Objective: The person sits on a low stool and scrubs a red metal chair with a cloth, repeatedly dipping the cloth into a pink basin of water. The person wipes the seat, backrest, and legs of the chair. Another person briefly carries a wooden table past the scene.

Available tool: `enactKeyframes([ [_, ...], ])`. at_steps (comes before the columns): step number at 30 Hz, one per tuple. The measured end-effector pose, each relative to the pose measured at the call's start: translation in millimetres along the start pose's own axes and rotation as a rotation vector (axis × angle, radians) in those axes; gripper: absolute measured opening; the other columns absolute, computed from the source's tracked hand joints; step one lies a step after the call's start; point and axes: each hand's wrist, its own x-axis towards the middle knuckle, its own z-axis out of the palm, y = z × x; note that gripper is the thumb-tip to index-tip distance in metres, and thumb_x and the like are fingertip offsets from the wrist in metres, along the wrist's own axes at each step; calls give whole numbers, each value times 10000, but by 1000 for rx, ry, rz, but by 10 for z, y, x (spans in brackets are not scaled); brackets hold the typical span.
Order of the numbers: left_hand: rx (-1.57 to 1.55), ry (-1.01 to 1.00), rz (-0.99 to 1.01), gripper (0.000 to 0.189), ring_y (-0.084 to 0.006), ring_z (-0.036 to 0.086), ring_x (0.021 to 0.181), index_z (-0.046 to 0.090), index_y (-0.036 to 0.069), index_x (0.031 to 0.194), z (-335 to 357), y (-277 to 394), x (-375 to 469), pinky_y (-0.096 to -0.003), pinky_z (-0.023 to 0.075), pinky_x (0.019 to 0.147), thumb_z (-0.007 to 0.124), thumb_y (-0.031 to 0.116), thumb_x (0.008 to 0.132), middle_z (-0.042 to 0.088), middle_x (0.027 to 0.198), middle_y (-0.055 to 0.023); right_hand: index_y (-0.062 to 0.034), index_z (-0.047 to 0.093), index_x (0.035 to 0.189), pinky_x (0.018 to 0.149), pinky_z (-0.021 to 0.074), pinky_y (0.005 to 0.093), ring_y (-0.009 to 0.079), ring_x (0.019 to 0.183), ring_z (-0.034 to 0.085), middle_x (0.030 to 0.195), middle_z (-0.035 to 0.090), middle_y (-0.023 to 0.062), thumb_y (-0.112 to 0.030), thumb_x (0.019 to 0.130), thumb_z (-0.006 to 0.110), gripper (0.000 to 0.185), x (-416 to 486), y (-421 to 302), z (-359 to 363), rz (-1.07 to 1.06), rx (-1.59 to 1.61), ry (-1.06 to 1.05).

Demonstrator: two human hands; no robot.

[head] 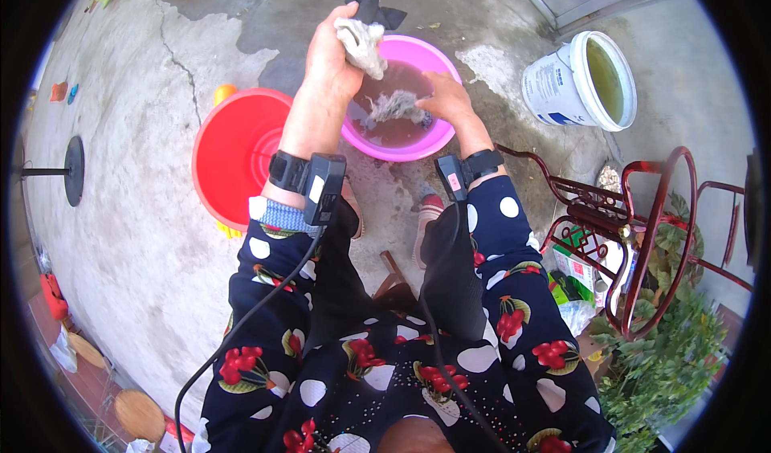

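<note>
My left hand (331, 61) is closed around a bunched whitish cloth (363, 43), raised over the left rim of a pink plastic basin (430, 152). A black cloth (374, 7) shows just beyond its fingertips; I cannot tell whether the hand also grips it. Murky brownish water (391, 137) fills the basin. In that water lies a wet grey cloth (397, 107), partly above the surface. My right hand (449, 96) is over the basin's right side, fingers apart, with the fingertips at the grey cloth's edge.
A red plastic basin (226, 152) stands left of the pink one. At right is a white bucket (554, 85) of greenish liquid. A dark red metal rack (632, 236), bags (572, 272) and leafy plants (662, 356) are nearer on the right. The concrete floor (138, 212) is partly wet.
</note>
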Motion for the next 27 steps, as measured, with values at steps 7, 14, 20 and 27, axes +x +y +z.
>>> enactKeyframes([
  [7, -14, -38, 46, 263, -246, 580, 615, 567, 16, 843, -79, 98, -3, -351, 463, 544, 578, 279, 840, 606, 695, -137, -90, 561, 1211, 853, 480, 369, 270, 959, 620, 1085, 625, 125, -217, 749, 705, 501, 50, -106, -140, 26, 154, -14],
  [14, 153, 150, 134, 257, -229, 609, 712, 580, 14, 921, 7, 33, -31, -349, 490, 651, 590, 259, 845, 629, 783, -116, -59, 560, 1206, 761, 508, 292, 152, 853, 643, 1027, 654, 101, -208, 794, 690, 457, 93, -259, -174, -81, 799, 160],
  [20, 374, 182, 75, 266, -179, 544, 937, 586, 47, 1002, 52, -52, -55, -304, 391, 882, 613, 247, 828, 623, 984, -64, -70, 579, 1179, 766, 511, 283, 158, 839, 654, 1006, 667, 83, -173, 797, 676, 406, 80, -150, -214, -25, 741, 263],
  [27, 393, 226, 231, 278, -197, 530, 1031, 580, 59, 1022, -19, -14, 10, -334, 341, 955, 610, 252, 825, 615, 1059, -81, -71, 608, 1127, 768, 518, 301, 179, 822, 660, 1004, 669, 89, -163, 790, 672, 356, 49, -9, -252, -16, 732, 315],
])
